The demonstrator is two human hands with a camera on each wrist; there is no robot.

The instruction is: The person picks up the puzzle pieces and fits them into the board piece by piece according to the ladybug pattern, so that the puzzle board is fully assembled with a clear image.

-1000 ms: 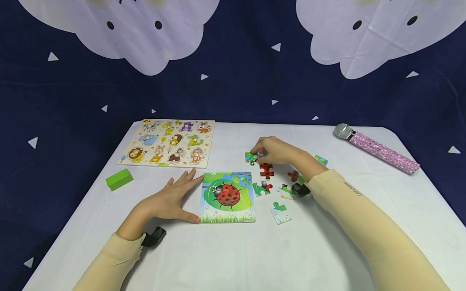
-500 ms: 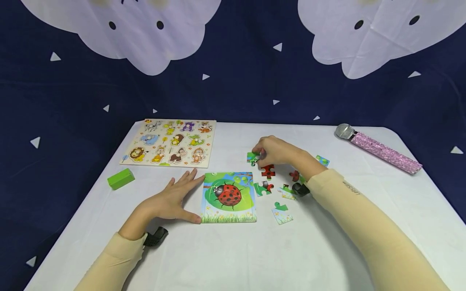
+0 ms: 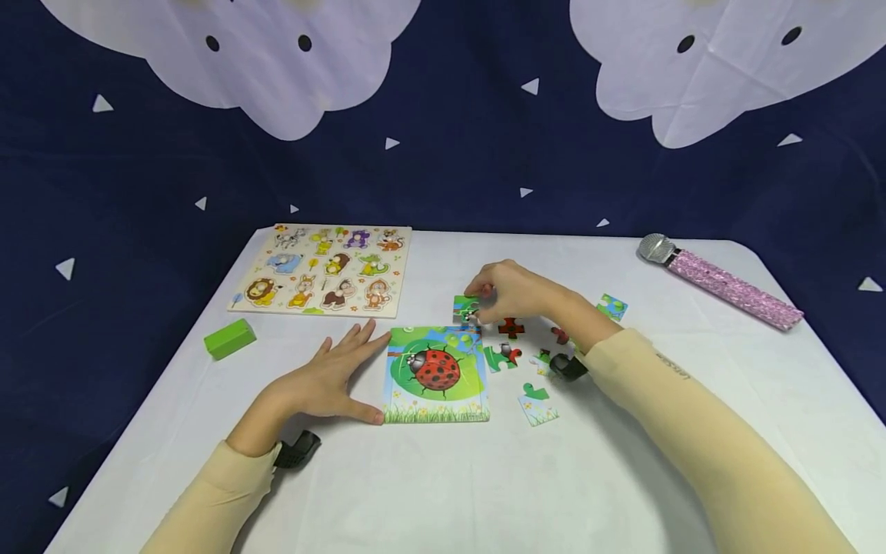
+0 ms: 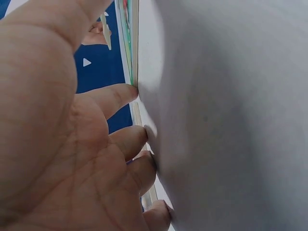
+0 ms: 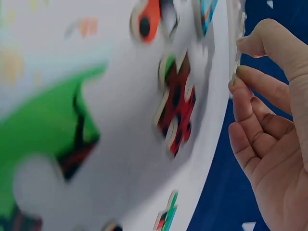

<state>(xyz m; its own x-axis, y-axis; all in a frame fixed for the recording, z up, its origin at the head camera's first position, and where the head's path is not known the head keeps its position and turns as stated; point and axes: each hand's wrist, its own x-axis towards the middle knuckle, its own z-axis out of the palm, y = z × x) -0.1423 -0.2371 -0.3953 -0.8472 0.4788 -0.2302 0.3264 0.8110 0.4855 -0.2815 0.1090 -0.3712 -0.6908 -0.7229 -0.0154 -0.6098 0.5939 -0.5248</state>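
Observation:
My left hand [image 3: 325, 381] rests on the table with its fingers spread, thumb and fingertips at the left edge of a square ladybug puzzle board [image 3: 434, 373]. The left wrist view shows those fingertips [image 4: 127, 91] along the board's edge. Between thumb and fingers, my right hand [image 3: 515, 291] pinches a green jigsaw piece [image 3: 464, 306] by the board's upper right corner. Seen from the right wrist, that piece [image 5: 237, 62] is edge-on. Loose jigsaw pieces lie right of the board: a red spotted one [image 3: 511, 328], a green one with a red part [image 3: 501, 358], and a grassy one [image 3: 538, 409].
Another piece [image 3: 612, 307] lies beyond the right forearm, with more partly hidden by the wrist. An animal peg puzzle [image 3: 318, 271] lies at the back left, a green block [image 3: 230, 339] in front of it. At the back right is a pink glitter microphone [image 3: 723, 285].
My right hand has moved a little left with the jigsaw piece, from beside the red spotted piece to the board's upper right corner. The left hand stays in place.

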